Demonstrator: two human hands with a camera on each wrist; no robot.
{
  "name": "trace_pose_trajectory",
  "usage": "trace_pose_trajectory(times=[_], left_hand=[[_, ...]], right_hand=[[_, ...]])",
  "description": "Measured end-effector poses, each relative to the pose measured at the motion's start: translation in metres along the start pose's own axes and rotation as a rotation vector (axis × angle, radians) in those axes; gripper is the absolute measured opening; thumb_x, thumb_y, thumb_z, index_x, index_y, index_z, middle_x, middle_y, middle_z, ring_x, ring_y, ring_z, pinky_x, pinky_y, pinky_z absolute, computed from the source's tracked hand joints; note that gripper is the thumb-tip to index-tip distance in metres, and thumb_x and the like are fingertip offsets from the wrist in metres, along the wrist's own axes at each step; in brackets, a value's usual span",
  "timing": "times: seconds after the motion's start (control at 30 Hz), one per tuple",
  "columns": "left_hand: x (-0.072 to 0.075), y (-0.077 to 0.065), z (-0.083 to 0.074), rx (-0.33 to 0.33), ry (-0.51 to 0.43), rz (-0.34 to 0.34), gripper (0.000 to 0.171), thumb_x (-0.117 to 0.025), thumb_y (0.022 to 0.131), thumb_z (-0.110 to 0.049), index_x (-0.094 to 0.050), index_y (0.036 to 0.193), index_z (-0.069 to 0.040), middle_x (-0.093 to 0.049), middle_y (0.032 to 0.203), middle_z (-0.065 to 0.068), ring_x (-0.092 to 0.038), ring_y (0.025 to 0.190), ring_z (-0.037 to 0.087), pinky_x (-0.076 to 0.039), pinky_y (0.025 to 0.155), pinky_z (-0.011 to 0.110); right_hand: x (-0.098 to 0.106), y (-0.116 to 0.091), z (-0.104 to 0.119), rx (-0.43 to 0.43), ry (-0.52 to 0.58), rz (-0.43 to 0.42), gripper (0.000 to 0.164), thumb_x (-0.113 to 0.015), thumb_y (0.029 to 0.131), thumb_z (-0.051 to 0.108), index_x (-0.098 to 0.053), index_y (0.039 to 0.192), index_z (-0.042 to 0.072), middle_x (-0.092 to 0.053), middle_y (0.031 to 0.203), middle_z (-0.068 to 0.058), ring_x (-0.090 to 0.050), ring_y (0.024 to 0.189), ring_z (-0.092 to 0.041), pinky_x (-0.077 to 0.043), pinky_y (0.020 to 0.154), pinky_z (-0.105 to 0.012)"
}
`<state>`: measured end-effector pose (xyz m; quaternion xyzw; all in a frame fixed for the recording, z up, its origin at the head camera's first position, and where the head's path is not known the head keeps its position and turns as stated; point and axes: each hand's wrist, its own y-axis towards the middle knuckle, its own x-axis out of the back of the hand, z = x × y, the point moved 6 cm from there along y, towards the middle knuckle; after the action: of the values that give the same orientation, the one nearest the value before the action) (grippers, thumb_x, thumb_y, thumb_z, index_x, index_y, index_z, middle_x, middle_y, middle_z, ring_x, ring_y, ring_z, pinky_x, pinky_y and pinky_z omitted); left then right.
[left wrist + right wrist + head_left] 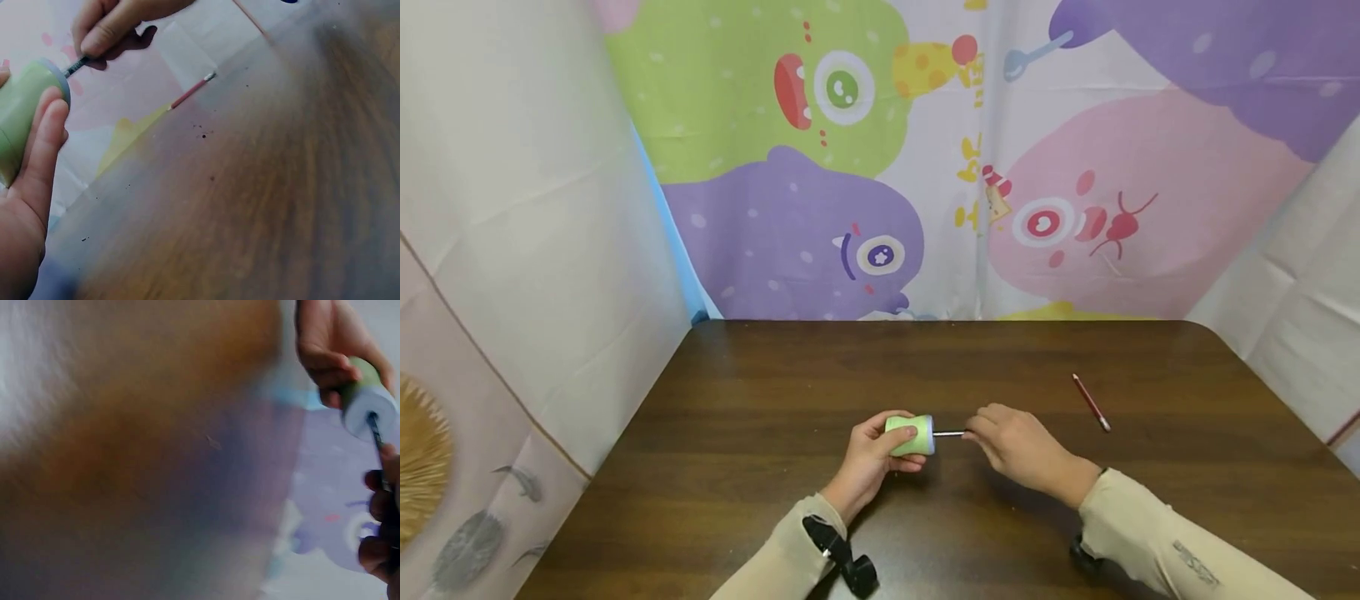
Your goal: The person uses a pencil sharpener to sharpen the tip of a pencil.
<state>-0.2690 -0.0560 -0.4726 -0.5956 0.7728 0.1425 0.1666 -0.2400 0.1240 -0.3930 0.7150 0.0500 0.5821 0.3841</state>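
My left hand point(867, 460) grips a green pencil sharpener point(922, 442), a small rounded barrel with a pale blue end that faces right. From that end a dark pencil point(949, 433) sticks out, its near end hidden inside the hole. The right hand point(1026, 446) pinches the pencil's outer part between thumb and fingers, a short length away from the sharpener. In the right wrist view the pencil point(376, 432) enters the middle of the pale end. Both hands are above the brown table point(760, 375).
A dark red pencil point(1091, 402) with a pale eraser end lies on the table beyond the right hand. A cartoon-printed curtain point(820, 242) hangs behind the table's far edge. Black straps with cameras sit on both wrists.
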Motion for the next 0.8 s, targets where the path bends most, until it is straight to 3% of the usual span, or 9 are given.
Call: trace_pose_trajectory(times=[0.1,0.17,0.23,0.4,0.5,0.57,0.63,0.73,0.8], left_hand=[[0.003,0.000,0.000,0.005,0.012,-0.023,0.017,-0.063,0.090,0.003,-0.064,0.107,0.002,-0.064,0.083,0.011,-0.069,0.056,0.019,-0.061,0.053,0.030],[0.004,0.000,0.000,0.011,0.031,-0.025,0.019,-0.063,0.089,0.004,-0.062,0.108,0.006,-0.065,0.080,0.011,-0.068,0.055,0.018,-0.061,0.052,0.029],[0.004,0.000,0.000,0.014,0.052,-0.016,0.022,-0.064,0.089,0.004,-0.060,0.110,0.010,-0.065,0.078,0.010,-0.068,0.054,0.018,-0.060,0.051,0.029],[0.001,0.001,0.001,-0.009,0.090,0.027,0.035,-0.065,0.088,0.005,-0.051,0.115,0.021,-0.064,0.078,0.010,-0.068,0.054,0.018,-0.060,0.050,0.029],[-0.002,-0.001,0.003,-0.002,0.115,0.064,0.039,-0.066,0.086,0.006,-0.050,0.117,0.022,-0.065,0.079,0.010,-0.069,0.055,0.019,-0.061,0.050,0.030],[-0.003,-0.003,0.005,0.012,0.126,0.080,0.039,-0.067,0.086,0.006,-0.050,0.118,0.022,-0.065,0.080,0.010,-0.069,0.056,0.020,-0.061,0.051,0.031],[-0.004,-0.004,0.006,0.013,0.125,0.087,0.040,-0.067,0.086,0.006,-0.050,0.118,0.021,-0.065,0.080,0.010,-0.069,0.056,0.021,-0.061,0.052,0.032],[-0.007,-0.003,0.004,0.002,0.102,0.083,0.040,-0.066,0.087,0.006,-0.049,0.120,0.021,-0.065,0.083,0.010,-0.070,0.058,0.020,-0.061,0.053,0.031],[-0.008,-0.002,0.002,-0.008,0.082,0.082,0.041,-0.065,0.088,0.006,-0.047,0.121,0.022,-0.064,0.085,0.010,-0.070,0.058,0.020,-0.062,0.054,0.030]], right_hand=[[-0.011,-0.002,-0.002,-0.162,0.115,0.035,0.009,-0.067,0.094,0.009,-0.067,0.085,0.006,-0.062,0.075,0.001,-0.056,0.065,-0.009,-0.051,0.054,-0.026],[-0.018,-0.005,-0.007,-0.323,0.272,0.091,0.007,-0.071,0.088,0.003,-0.068,0.082,0.005,-0.062,0.072,0.002,-0.053,0.062,-0.007,-0.049,0.053,-0.025],[-0.025,-0.009,-0.015,-0.526,0.518,0.153,0.013,-0.067,0.091,0.003,-0.068,0.078,0.001,-0.058,0.066,0.002,-0.048,0.056,-0.006,-0.043,0.046,-0.024],[-0.049,-0.025,-0.024,-1.029,1.329,0.375,0.031,-0.050,0.097,0.007,-0.053,0.068,-0.003,-0.036,0.054,0.008,-0.026,0.045,-0.001,-0.019,0.040,-0.016],[-0.057,-0.036,-0.020,-1.135,1.588,0.594,0.031,-0.039,0.101,0.009,-0.051,0.072,0.007,-0.031,0.053,0.011,-0.022,0.045,0.001,-0.013,0.042,-0.015],[-0.055,-0.039,-0.020,-1.101,1.591,0.653,0.030,-0.039,0.102,0.011,-0.054,0.077,0.005,-0.033,0.054,0.010,-0.025,0.045,-0.001,-0.016,0.042,-0.015],[-0.048,-0.038,-0.023,-1.011,1.472,0.592,0.030,-0.045,0.102,0.012,-0.056,0.079,-0.003,-0.038,0.053,0.007,-0.030,0.045,-0.004,-0.025,0.042,-0.016],[-0.026,-0.027,-0.027,-0.819,1.095,0.433,0.027,-0.058,0.100,0.018,-0.063,0.087,-0.005,-0.051,0.057,0.001,-0.043,0.046,-0.010,-0.040,0.040,-0.023],[-0.010,-0.017,-0.025,-0.630,0.792,0.367,0.022,-0.065,0.097,0.019,-0.066,0.090,-0.002,-0.061,0.065,0.000,-0.050,0.050,-0.008,-0.047,0.044,-0.024]])
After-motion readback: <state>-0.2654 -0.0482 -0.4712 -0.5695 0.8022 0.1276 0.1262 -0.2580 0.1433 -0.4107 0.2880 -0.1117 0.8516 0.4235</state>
